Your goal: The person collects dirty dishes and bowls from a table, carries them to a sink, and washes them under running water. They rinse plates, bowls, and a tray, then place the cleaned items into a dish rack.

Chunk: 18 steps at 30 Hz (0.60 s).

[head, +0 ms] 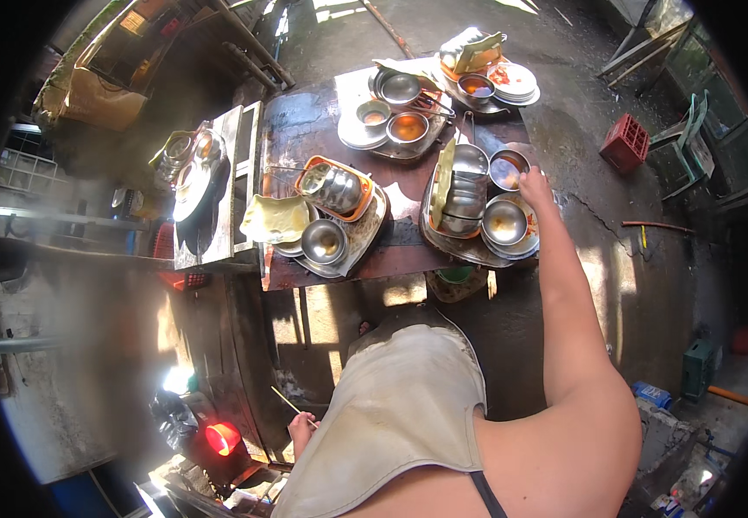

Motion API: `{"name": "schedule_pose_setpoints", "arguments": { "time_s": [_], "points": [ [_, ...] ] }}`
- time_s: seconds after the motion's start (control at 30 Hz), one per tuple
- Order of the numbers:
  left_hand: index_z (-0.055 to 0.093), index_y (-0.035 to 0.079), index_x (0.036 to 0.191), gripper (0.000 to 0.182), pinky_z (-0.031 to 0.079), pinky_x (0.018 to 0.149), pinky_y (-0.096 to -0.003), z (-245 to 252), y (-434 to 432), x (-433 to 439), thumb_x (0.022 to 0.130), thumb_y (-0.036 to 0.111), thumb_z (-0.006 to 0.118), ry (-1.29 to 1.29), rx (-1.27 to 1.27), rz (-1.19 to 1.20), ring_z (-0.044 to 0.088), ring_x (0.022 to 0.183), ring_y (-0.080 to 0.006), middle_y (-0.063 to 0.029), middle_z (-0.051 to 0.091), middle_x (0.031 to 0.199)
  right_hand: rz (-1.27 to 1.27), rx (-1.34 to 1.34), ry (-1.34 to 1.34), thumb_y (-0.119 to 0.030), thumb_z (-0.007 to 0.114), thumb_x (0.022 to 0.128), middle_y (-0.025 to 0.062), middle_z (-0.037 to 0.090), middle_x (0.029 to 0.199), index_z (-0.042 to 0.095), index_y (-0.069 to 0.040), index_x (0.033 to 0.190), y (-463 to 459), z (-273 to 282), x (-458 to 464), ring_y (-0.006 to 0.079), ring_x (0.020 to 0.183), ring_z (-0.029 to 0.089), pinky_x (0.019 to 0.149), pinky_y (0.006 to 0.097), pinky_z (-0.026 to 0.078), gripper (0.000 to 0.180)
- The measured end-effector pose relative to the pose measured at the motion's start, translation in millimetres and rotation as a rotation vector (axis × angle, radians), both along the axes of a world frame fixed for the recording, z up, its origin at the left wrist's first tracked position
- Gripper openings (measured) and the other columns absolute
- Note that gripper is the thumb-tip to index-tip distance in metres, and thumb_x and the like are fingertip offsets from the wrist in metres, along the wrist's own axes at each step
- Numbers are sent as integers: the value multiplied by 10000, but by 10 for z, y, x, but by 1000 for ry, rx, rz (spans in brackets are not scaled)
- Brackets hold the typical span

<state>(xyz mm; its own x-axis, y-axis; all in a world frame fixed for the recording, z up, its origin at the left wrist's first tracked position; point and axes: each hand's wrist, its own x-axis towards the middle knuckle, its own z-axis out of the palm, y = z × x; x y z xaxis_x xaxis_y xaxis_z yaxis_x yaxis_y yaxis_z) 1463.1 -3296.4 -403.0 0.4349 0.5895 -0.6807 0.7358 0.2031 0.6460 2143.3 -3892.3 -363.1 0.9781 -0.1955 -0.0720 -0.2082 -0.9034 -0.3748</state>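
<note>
My right hand (533,186) is at the rim of a metal bowl of liquid (505,173) at the table's right side; its fingers touch or grip that rim, and I cannot tell which. Just below it, another metal bowl (504,222) rests on stacked plates (528,249) with reddish scraps. To the left, several stacked metal bowls (466,188) lie on their side in an orange-rimmed container, beside a pale green sheet-like piece (444,184). Low at the left, my left hand (303,427) is closed around a thin light stick (286,400), beside my apron (406,395).
The dark wooden table (406,258) holds more trays of bowls and plates. A side stand (218,239) with another loaded tray is at left. On the floor are a red crate (626,144), a green chair (688,146) and, at lower left, a red container (222,439).
</note>
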Motion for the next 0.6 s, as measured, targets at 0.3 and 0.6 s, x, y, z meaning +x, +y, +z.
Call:
{"name": "schedule_pose_setpoints", "arguments": {
  "time_s": [0.3,0.6],
  "points": [
    [706,6,853,305,401,617,-273,-402,135,-793,960,242,546,75,195,-88,492,672,-87,-21,641,749,-124,54,-75,-190,493,903,338,650,1064,568,44,1134,-222,-105,44,484,1019,635,906,544,494,337],
    [636,69,908,250,515,584,-288,66,207,-84,1004,270,521,107,-7,-72,641,691,-135,-22,649,823,-116,133,-244,-169,437,918,356,641,961,540,33,1179,-648,590,-1146,524,949,616,845,571,461,346]
  ]
}}
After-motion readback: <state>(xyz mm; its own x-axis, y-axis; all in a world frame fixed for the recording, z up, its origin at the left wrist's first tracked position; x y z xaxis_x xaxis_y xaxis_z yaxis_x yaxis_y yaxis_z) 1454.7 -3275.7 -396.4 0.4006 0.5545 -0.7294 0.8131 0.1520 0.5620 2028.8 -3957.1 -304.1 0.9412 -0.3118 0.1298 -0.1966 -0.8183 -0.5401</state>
